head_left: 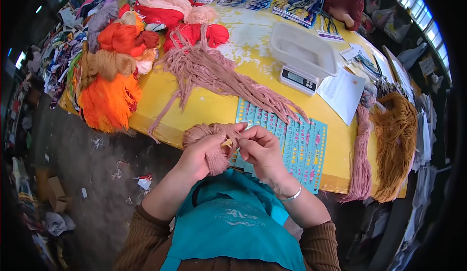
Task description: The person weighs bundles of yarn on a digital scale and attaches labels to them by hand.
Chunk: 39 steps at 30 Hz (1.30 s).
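A bundle of dusty pink yarn [217, 161] is held at the table's front edge, above my teal apron. My left hand [202, 155] is wrapped round it from the left, with the thumb near a small yellowish piece at its middle. On the right side of the bundle, my right hand [260, 149] pinches with thumb and forefinger; what lies between the fingertips is too small to make out. Beneath and right of my right hand lie teal cards with punched holes [292, 147]. Loose mauve-pink strands [219, 71] stretch across the table to these cards.
Orange yarn [109, 100] and red skeins are heaped at the left. A digital scale [297, 80] carries a clear plastic tray [304, 49], with a paper sheet [343, 93] beside it. Pink [361, 159] and brown skeins [395, 144] hang at the right. Another person [340, 1] is at the far side.
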Motion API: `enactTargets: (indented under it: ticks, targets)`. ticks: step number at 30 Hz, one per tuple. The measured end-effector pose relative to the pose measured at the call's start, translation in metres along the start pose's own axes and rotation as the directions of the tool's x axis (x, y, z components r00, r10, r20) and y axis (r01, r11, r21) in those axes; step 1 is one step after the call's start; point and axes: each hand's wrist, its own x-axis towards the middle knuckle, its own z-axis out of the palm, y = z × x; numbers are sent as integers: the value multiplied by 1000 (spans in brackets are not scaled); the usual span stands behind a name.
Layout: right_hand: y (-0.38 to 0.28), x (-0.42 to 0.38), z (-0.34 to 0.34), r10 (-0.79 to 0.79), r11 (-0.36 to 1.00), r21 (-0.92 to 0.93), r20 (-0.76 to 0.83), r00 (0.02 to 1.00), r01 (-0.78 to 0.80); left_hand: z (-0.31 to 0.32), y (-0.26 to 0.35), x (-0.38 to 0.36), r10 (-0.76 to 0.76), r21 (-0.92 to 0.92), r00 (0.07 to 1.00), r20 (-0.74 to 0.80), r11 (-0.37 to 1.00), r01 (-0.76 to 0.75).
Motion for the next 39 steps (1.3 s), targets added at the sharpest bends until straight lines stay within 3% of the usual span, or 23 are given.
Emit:
enactTargets:
  ticks: [2, 4, 8, 10, 11, 13, 14, 17, 18, 20, 23, 24, 25, 26, 27, 29, 30, 31, 32, 33, 34, 36, 39]
  targets:
    - [2, 1, 0, 6, 1000, 7, -23, 1000, -6, 5, 2, -1, 23, 165, 991, -129, 986, -2]
    - [9, 4, 4, -227, 967, -125, -27, 973, 222, 7, -3, -1, 68, 210, 985, -157, 977, -34]
    - [12, 5, 7, -367, 913, -193, -7, 930, 359, 7, -6, 0, 144, 246, 971, -188, 965, -96]
    - [5, 4, 3, -81, 997, -12, 4, 997, 81, 0, -4, 1, 142, 235, 979, -144, 966, -105]
    - [1, 5, -1, -83, 996, -14, 5, 997, 83, -4, -2, 0, 139, 226, 985, -99, 968, -114]
    - [-7, 9, -6, 115, 979, 151, 158, 981, -139, -10, 5, -3, 112, 171, 990, -85, 980, -97]
    - [-10, 10, -2, 114, 979, 149, 159, 981, -138, -11, 7, -3, 85, 116, 994, -73, 990, -77]
    - [-23, 9, 21, 51, 962, -272, 122, 991, -16, -3, 15, -6, 42, 61, 992, -118, 997, -35]
    - [-19, 13, 19, 52, 962, -274, 123, 991, -16, -2, 18, -9, 44, 60, 992, -118, 997, -37]
    - [-12, 22, 13, -145, 794, -546, 258, 955, 268, -4, 26, -15, 109, 372, 981, -159, 927, -43]
    - [-33, 19, 28, 62, 876, -474, 286, 956, 85, -35, 49, -39, -14, 369, 969, -248, 923, 108]
    - [-44, 21, 34, 61, 876, -475, 284, 957, 85, -84, 52, -49, -61, -5, 990, 126, 998, 62]
    - [-57, 23, 39, 93, 905, -422, 340, 936, 63, -129, 55, -59, 41, -369, 880, 473, 916, 156]
    - [-70, 25, 44, 118, 929, -367, 394, 911, 38, -128, 67, -73, 304, -578, 871, 387, 815, -28]
    - [-81, 28, 51, 83, 948, -316, 391, 916, 49, -92, 88, -88, 442, -583, 889, 120, 756, -297]
    - [-131, 42, 66, -86, 974, -151, 437, 896, 166, -150, 124, -155, 491, -489, 861, -133, 723, -488]
    - [-152, 48, 69, -180, 951, -153, 432, 884, 268, -210, 127, -195, 495, -397, 852, -168, 757, -519]
    - [-171, 52, 76, -318, 894, -215, 315, 894, 394, -253, 124, -232, 522, -277, 754, -400, 715, -642]
    - [-197, 63, 76, -425, 860, -114, 380, 822, 497, -279, 115, -262, 534, -126, 596, -599, 672, -729]
    - [-221, 68, 76, -503, 825, -155, 239, 831, 544, -287, 105, -278, 509, -131, 545, -666, 640, -757]
    - [-252, 54, 99, -571, 734, -276, 243, 784, 620, -295, 96, -293, 479, -131, 492, -727, 606, -785]
    - [-299, 80, 88, -631, 765, -34, 157, 760, 643, -341, 75, -343, 405, -121, 402, -821, 565, -816]
    - [-384, 111, 81, -773, 632, -32, 53, 632, 775, -372, 49, -384, 282, -68, 228, -932, 482, -873]
